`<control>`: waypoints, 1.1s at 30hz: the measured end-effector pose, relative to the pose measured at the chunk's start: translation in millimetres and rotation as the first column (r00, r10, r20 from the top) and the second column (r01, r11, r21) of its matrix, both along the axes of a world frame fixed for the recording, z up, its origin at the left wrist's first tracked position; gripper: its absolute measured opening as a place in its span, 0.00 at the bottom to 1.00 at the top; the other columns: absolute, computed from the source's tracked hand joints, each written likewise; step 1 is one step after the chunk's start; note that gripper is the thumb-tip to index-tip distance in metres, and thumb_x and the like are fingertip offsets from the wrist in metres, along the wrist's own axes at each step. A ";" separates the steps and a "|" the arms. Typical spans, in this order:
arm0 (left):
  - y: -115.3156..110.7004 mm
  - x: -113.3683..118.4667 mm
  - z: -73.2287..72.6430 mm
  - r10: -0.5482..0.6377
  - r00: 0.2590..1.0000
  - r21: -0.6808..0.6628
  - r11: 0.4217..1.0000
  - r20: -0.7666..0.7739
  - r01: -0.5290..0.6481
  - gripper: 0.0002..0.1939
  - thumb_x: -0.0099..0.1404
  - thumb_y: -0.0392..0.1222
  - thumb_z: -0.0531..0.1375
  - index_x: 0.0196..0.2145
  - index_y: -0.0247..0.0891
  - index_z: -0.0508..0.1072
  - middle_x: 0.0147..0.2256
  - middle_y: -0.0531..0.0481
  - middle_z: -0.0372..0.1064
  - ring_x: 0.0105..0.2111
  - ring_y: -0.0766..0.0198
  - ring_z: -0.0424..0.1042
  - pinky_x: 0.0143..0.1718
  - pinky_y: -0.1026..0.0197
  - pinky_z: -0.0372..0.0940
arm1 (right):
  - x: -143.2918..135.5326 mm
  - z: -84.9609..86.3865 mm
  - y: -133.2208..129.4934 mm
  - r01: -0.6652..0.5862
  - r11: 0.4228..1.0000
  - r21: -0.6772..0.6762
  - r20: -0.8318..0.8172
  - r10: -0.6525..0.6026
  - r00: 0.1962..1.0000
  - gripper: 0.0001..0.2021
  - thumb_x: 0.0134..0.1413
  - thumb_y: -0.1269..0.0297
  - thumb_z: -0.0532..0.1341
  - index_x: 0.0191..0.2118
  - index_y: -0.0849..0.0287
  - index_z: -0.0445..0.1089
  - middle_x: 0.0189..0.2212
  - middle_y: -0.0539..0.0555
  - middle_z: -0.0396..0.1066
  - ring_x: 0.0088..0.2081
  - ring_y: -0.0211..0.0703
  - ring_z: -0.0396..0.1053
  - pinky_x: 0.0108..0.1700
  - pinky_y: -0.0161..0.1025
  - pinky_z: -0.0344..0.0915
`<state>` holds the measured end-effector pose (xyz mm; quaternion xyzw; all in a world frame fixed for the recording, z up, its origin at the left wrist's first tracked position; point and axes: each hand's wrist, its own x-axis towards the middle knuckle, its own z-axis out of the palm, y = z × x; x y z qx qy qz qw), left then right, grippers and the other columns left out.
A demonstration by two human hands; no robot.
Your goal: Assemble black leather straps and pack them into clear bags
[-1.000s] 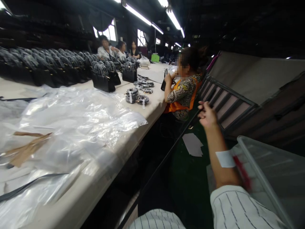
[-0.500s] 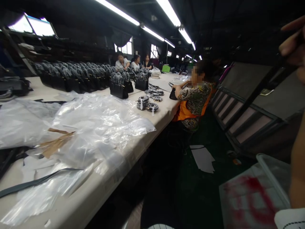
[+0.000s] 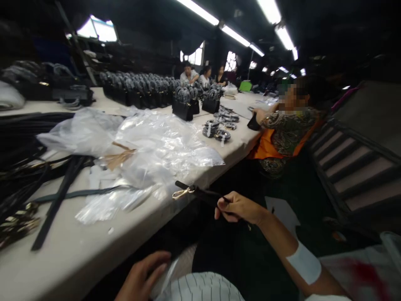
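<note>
In my right hand (image 3: 236, 207) is a black strap (image 3: 208, 193), gripped between thumb and fingers beyond the table edge. A gold-coloured snap hook (image 3: 181, 192) hangs at the strap's far end, over the table's front edge. My left hand (image 3: 145, 274) is low in front of my striped clothing, thumb and forefinger apart. Next to its fingers shows a strip of clear plastic (image 3: 171, 271); whether they touch it I cannot tell. A heap of clear plastic bags (image 3: 163, 142) covers the middle of the table (image 3: 75, 255), with a brown paper scrap (image 3: 120, 158) on top.
Black straps (image 3: 59, 205) and metal hooks (image 3: 19, 225) lie at the left. Black handbags (image 3: 183, 109) with wrapped handles stand in rows behind coiled straps (image 3: 222, 135). A co-worker (image 3: 288, 129) sits at the right side; a barred cart (image 3: 354, 167) and a pale bin (image 3: 354, 267) stand beyond.
My right hand has come down from the upper right to the middle, where the strap now shows in it. My left hand has entered at the bottom. The view has turned left.
</note>
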<state>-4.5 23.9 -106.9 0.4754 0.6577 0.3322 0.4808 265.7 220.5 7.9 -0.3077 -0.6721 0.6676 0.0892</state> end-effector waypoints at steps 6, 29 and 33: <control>6.1 23.0 13.1 0.104 0.835 0.053 0.986 0.540 -0.157 0.26 0.59 0.48 0.65 0.54 0.43 0.69 0.51 0.43 0.71 0.51 0.54 0.70 0.54 0.52 0.65 | -63.9 -97.6 -72.4 -0.095 0.881 -0.463 -0.115 0.046 0.992 0.24 0.55 0.45 0.61 0.30 0.67 0.73 0.11 0.41 0.51 0.14 0.27 0.43 0.18 0.33 0.36; -15.1 10.4 33.6 0.527 0.761 0.397 0.835 -0.378 -0.381 0.08 0.65 0.45 0.59 0.39 0.40 0.73 0.31 0.51 0.66 0.30 0.66 0.66 0.35 0.63 0.61 | -94.5 -124.4 -115.2 -0.039 0.975 -0.219 0.081 0.058 0.995 0.20 0.61 0.49 0.55 0.32 0.62 0.74 0.13 0.44 0.56 0.18 0.32 0.53 0.26 0.33 0.53; 7.9 26.8 32.9 0.154 0.846 0.195 0.979 -0.511 -0.060 0.13 0.61 0.51 0.62 0.35 0.39 0.74 0.26 0.52 0.64 0.27 0.65 0.63 0.29 0.62 0.55 | -97.5 -125.8 -124.9 -0.077 0.993 0.086 0.221 0.056 0.974 0.17 0.59 0.57 0.57 0.24 0.62 0.71 0.17 0.50 0.65 0.22 0.37 0.62 0.26 0.35 0.55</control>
